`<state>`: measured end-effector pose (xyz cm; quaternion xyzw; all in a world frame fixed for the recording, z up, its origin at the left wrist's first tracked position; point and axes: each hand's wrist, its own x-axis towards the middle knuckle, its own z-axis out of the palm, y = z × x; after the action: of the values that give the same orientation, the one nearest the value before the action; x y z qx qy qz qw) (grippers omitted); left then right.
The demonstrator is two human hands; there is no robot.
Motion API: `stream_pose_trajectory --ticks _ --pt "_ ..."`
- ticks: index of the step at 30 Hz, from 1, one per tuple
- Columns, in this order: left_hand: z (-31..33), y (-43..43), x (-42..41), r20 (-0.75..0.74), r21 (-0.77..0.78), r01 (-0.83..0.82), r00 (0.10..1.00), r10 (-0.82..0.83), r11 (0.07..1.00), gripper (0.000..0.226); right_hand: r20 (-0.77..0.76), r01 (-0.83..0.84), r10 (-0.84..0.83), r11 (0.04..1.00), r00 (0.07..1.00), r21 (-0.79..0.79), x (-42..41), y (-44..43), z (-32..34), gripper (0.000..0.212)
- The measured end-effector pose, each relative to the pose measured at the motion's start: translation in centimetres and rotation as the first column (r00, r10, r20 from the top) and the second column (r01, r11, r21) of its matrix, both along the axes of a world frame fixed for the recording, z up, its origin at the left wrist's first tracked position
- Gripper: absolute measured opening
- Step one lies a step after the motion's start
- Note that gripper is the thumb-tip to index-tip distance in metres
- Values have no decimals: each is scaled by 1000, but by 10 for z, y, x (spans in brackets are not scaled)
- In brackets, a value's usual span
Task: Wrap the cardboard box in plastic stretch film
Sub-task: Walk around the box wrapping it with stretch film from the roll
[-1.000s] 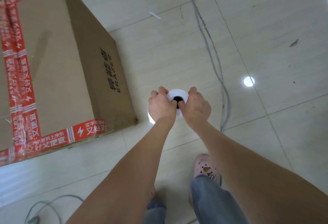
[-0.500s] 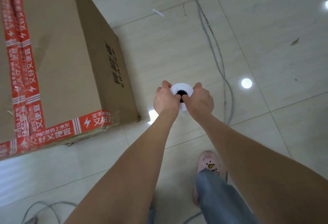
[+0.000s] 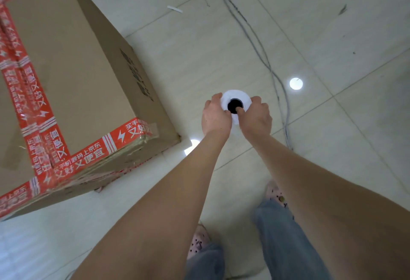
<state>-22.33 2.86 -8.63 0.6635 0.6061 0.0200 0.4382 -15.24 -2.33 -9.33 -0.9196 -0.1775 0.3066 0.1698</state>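
both hands grip 1 roll of stretch film (image 3: 244, 96), seen end-on from above, its white top ring and dark core hole facing up. the left hand (image 3: 216, 116) is curled round the roll's left side, its fingers wrapped over the far rim. the right hand (image 3: 256, 119) is curled round the right side, with its thumb (image 3: 239, 109) lying at the edge of the core hole. the 2 hands almost meet on the near side of the roll and hide the rest of its body.

the cardboard box (image 3: 73, 75) stands on the floor to the left of the grip, apart from the hands, with 1 bottom corner pointing toward the left forearm. red printed tape (image 3: 106, 149) runs along its top edges and across its top. whether any film runs from the roll to the box cannot be told.

right of the grip and beyond it, a thin grey cable (image 3: 259, 51) trails over the pale floor tiles (image 3: 332, 35). a small white scrap (image 3: 174, 9) lies farther beyond the grip. nearer the person than the grip, a pink right shoe (image 3: 276, 193) and a pink left shoe (image 3: 198, 238) show below blue jeans (image 3: 286, 235).
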Motion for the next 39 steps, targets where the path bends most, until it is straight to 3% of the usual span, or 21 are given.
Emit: stream_pose_trajectory --ticks 8,17,20,24,31,39 --pt "-17 -4 -4 136 51 23 990 -29 998 58 -100 177 -165 977 981 117 -1 9 -11 46" --pt "-38 1 3 229 95 -92 971 68 991 45 -48 172 -165 963 985 206 -1 6 -30 48" --pt "-38 2 8 202 75 -95 976 78 993 48 -76 168 -155 959 985 229 3 2 -32 49" --pt "-35 8 15 152 33 -118 982 112 992 35 -105 191 -169 946 980 262 6 3 -34 44" --pt "-19 -2 12 -8 152 -15 1000 16 988 24 -116 221 -198 945 973 241 4 -2 -32 31" --pt "-11 -38 43 19 149 60 998 -63 987 22 -55 263 -257 949 965 174 33 -40 -28 24"
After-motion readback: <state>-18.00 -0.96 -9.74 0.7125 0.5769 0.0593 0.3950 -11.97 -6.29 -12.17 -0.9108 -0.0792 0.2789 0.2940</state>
